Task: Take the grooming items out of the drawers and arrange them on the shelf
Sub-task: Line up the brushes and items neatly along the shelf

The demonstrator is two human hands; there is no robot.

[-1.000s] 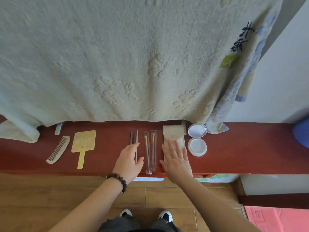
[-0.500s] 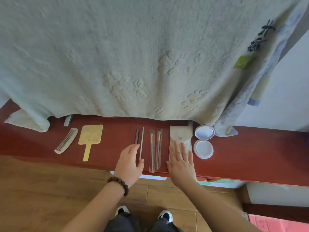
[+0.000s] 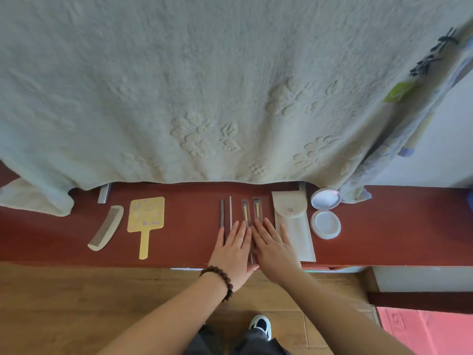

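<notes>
On the red wooden shelf [image 3: 184, 242] lie a pale comb [image 3: 106, 227], a yellow hand mirror [image 3: 145, 219], two thin dark and light sticks [image 3: 225, 211], two makeup brushes in clear sleeves [image 3: 251, 210], a beige snap pouch [image 3: 293, 221] and an opened round compact [image 3: 325, 213]. My left hand [image 3: 234, 248], with a bead bracelet at the wrist, lies flat with straight fingers over the sticks' near ends. My right hand [image 3: 275, 245] lies flat beside it over the brushes' near ends, next to the pouch. The two hands nearly touch.
A large pale embossed towel [image 3: 204, 85] hangs down to the back of the shelf. A white wall stands at the right. Wooden floor [image 3: 64, 303] lies below, with a pink mat [image 3: 430, 331] at the lower right and my shoe [image 3: 260, 325] under the shelf edge.
Both hands have slid inward and forward and now lie side by side over the sticks and brushes. The right hand has come off the pouch. The camera view has shifted.
</notes>
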